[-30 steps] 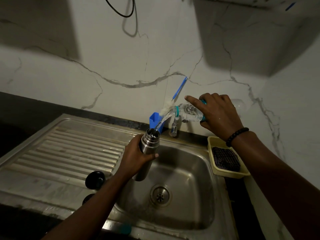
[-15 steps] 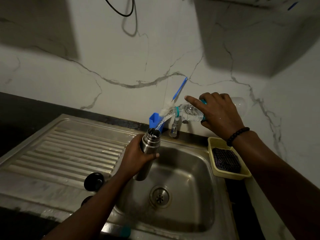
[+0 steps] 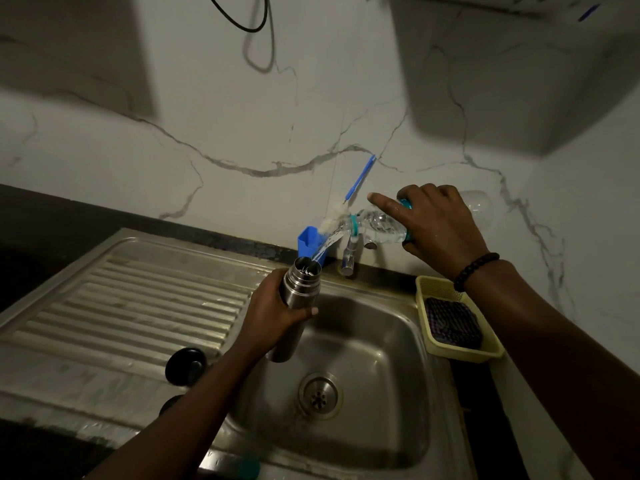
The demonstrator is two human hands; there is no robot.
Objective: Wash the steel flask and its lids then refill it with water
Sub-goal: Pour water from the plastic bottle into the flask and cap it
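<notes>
My left hand point(image 3: 273, 315) grips the steel flask point(image 3: 298, 289) upright over the sink basin point(image 3: 374, 344), its mouth open. My right hand point(image 3: 438, 225) holds a clear plastic water bottle point(image 3: 375, 225) tipped nearly level, index finger stretched along it. A stream of water point(image 3: 325, 245) runs from the bottle's neck into the flask's mouth. A black lid point(image 3: 186, 366) lies on the ribbed drainboard point(image 3: 145, 306); a second dark lid point(image 3: 169, 403) shows partly behind my left forearm.
A tap point(image 3: 349, 258) stands at the wall behind the basin. A blue holder point(image 3: 306, 242) with a blue-handled bottle brush point(image 3: 360, 178) sits left of it. A yellow tray point(image 3: 440, 289) with a dark scrubber point(image 3: 452, 323) rests right of the sink. The drain point(image 3: 320, 394) is below.
Both hands hold nearly the same pose while water keeps pouring from the bottle into the flask. The view has shifted only slightly.
</notes>
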